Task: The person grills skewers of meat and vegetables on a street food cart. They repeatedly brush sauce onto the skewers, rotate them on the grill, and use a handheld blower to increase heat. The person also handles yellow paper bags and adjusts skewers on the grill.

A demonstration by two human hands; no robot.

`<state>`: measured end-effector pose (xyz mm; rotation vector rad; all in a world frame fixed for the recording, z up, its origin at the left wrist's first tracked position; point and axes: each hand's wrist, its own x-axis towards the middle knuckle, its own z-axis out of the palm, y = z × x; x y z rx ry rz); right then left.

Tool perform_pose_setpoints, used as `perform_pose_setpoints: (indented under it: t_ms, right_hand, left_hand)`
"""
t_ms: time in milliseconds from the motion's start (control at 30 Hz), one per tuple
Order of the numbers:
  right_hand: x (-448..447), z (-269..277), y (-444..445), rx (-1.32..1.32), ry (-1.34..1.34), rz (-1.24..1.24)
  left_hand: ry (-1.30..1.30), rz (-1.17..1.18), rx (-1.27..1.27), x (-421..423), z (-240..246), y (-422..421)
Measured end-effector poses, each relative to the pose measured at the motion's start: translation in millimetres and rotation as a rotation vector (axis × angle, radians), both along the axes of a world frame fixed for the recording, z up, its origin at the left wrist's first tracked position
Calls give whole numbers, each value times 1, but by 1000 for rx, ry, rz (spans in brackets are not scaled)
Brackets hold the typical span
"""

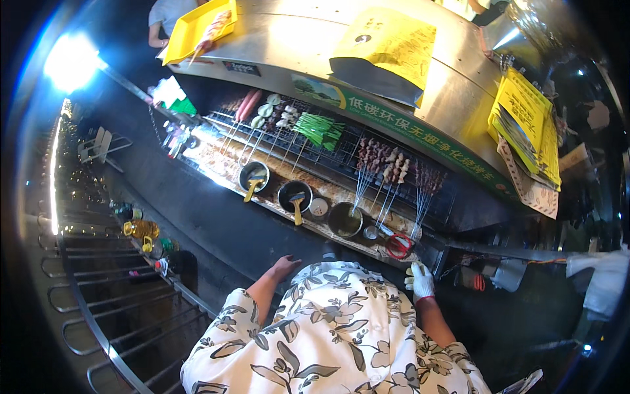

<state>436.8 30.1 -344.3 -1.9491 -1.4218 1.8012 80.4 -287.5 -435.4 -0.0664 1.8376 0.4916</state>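
My bare left hand [285, 267] hangs beside my body, fingers apart and nothing in them. My right hand [419, 280], in a white glove, is at the front edge of the grill's shelf; whether it grips anything cannot be made out. Close to it lies a tool with red loop handles [398, 246]. Meat skewers [376, 156] lie on the grill grate [363, 134], along with skewered green stalks [319, 130] and sausages [248, 105]. A metal pot of liquid [345, 220] stands on the shelf. Further left, two pots [294, 196] [254, 177] each hold a basting brush.
A steel hood [290, 37] overhangs the grill, bearing a yellow tray [197, 29] with a skewer and a yellow bag [389, 49]. More yellow bags [526, 125] hang at right. A metal railing [93, 330] and oil bottles [141, 229] stand at left. A person [170, 19] is beyond the hood.
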Motion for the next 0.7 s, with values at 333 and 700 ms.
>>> perform_pose_setpoints:
  t_ms: [333, 700]
  right_hand:
    - [13, -6, 26, -36, -40, 265]
    - [29, -21, 33, 1, -33, 153]
  left_hand:
    - [-344, 224, 212, 54, 35, 29]
    - [-121, 447, 111, 22, 4, 0]
